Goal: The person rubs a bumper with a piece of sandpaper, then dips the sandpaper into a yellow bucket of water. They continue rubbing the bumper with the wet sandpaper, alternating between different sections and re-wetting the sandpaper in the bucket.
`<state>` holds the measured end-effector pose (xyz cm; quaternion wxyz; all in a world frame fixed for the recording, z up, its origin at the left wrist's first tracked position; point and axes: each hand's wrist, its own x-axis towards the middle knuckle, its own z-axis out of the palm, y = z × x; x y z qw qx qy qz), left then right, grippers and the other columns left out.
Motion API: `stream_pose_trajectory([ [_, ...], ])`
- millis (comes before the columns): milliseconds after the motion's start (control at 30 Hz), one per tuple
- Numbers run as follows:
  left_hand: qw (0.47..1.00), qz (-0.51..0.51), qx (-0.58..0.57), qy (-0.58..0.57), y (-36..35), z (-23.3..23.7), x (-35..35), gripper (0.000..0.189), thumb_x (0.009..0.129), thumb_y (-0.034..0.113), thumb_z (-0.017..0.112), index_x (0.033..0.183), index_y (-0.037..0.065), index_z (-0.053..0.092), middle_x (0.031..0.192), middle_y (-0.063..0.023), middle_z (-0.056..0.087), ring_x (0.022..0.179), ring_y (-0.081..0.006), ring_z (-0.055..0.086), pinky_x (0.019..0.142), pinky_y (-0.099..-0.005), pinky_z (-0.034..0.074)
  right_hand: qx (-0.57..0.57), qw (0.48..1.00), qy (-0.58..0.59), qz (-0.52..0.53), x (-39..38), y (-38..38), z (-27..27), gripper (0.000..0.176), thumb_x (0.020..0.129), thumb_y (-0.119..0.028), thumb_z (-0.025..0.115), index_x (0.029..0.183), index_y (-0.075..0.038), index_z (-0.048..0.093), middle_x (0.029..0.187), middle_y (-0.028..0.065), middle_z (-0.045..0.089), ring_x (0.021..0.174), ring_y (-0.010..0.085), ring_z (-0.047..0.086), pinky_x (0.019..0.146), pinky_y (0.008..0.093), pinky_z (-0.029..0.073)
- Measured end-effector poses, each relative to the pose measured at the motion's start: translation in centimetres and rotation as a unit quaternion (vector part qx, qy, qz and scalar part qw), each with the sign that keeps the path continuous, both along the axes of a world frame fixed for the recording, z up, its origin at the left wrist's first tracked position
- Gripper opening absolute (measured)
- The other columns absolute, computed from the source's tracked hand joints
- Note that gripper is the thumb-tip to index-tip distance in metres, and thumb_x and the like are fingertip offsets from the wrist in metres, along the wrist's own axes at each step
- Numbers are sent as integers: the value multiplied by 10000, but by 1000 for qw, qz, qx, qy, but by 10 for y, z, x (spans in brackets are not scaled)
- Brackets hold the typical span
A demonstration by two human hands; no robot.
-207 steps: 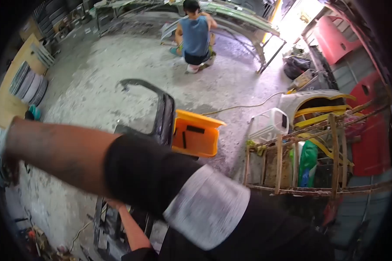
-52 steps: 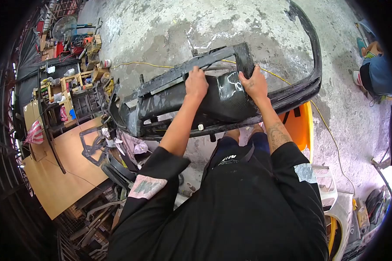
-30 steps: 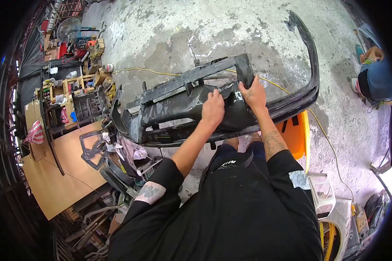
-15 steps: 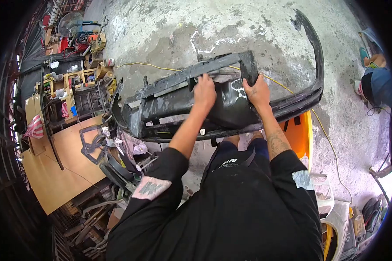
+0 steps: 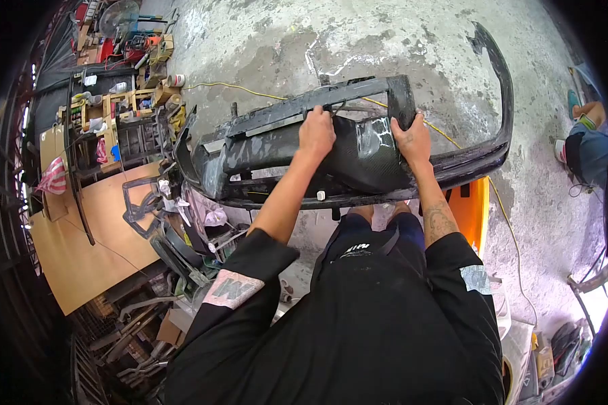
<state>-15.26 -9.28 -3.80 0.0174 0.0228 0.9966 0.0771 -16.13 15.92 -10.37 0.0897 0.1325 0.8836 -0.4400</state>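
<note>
A black car bumper [image 5: 263, 152], scuffed with grey patches, lies across the view in front of my legs. Its middle section shows a woven, carbon-fibre-like surface and a long open slot under an upper bar. My left hand [image 5: 317, 133] is closed at the lower edge of that bar, fingertips partly hidden in the slot. At the slot's right end, my right hand [image 5: 413, 140] grips the upright side, thumb on the near face and the other fingers mostly hidden. A long curved arm of the bumper sweeps round to the far right.
An orange container [image 5: 467, 212] stands under the bumper's right side. A yellow cord [image 5: 509, 226] runs over the concrete floor. Wooden board [image 5: 101, 236], cluttered shelves and scrap parts line the left. Another person's leg [image 5: 591, 145] shows at the far right.
The view has shifted slightly, so the bumper appears further right. My left hand sits a little further left along the bar. My right hand keeps its hold on the slot's end.
</note>
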Motion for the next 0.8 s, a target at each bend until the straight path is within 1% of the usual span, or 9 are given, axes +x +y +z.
stream_pose_trajectory([
  [33, 998, 14, 62, 15, -7, 8, -1, 165, 959, 147, 641, 926, -11, 680, 983, -213, 629, 904, -446, 641, 786, -522, 538, 1, 1000, 4, 3, -2, 2, 1, 760, 875, -475, 729, 1348, 75, 503, 1051, 349, 706, 1005, 506, 685, 872, 542, 544],
  [200, 988, 104, 114, 6, -60, 71, 60, 132, 955, 118, 658, 990, 3, 712, 1001, -175, 630, 926, -413, 656, 796, -502, 542, -5, 1000, -5, 4, -3, 1, 4, 751, 880, -480, 733, 1350, 64, 512, 1054, 345, 705, 1003, 501, 688, 863, 540, 541],
  [233, 988, 108, 111, 7, -60, 70, 62, 132, 955, 118, 658, 990, 3, 712, 1001, -175, 630, 926, -413, 656, 796, -502, 542, -10, 1000, -14, 2, -3, -1, 4, 755, 879, -484, 734, 1350, 62, 512, 1053, 341, 706, 1002, 500, 688, 861, 539, 541],
  [300, 988, 31, 143, 41, -42, 53, 57, 117, 951, 107, 663, 998, 7, 701, 978, -170, 615, 921, -413, 649, 786, -510, 541, -10, 1000, -19, -1, -3, -4, 3, 730, 876, -481, 738, 1321, 57, 525, 1043, 331, 711, 995, 498, 688, 857, 530, 543],
  [333, 991, 16, 117, 64, -34, 34, 46, 104, 954, 95, 671, 951, -8, 681, 971, -176, 623, 870, -408, 651, 754, -487, 538, 0, 1000, -10, -2, -4, -4, 5, 705, 876, -481, 739, 1289, 52, 534, 1031, 328, 713, 987, 500, 689, 851, 532, 543],
  [400, 998, 15, 58, 37, -37, 15, 20, 117, 975, 105, 638, 1012, 7, 690, 964, -170, 605, 871, -409, 649, 744, -499, 534, -1, 1000, 17, -14, -3, -6, 2, 650, 872, -489, 743, 1204, 35, 549, 996, 321, 716, 961, 504, 688, 836, 541, 540],
  [533, 996, 12, 93, 9, -45, 37, 51, 110, 980, 107, 620, 1003, 13, 672, 984, -174, 594, 905, -412, 645, 740, -511, 528, 59, 998, -16, -4, -4, -6, 2, 718, 866, -506, 749, 1285, 33, 527, 1009, 327, 712, 969, 511, 682, 843, 546, 534],
  [700, 998, -35, 40, 18, -41, 0, 4, 64, 926, 31, 604, 961, -6, 643, 1000, -182, 587, 951, -415, 634, 774, -520, 541, 61, 998, -11, -14, -1, -12, 1, 761, 865, -514, 750, 1311, 55, 512, 1018, 335, 707, 983, 507, 680, 854, 542, 533],
  [800, 996, -15, 76, 40, -44, 16, 24, 71, 924, 27, 602, 956, -25, 637, 999, -183, 591, 949, -413, 634, 779, -519, 540, 79, 997, 6, -12, -5, -7, -3, 776, 866, -520, 749, 1311, 69, 511, 1028, 340, 705, 990, 509, 680, 863, 539, 533],
])
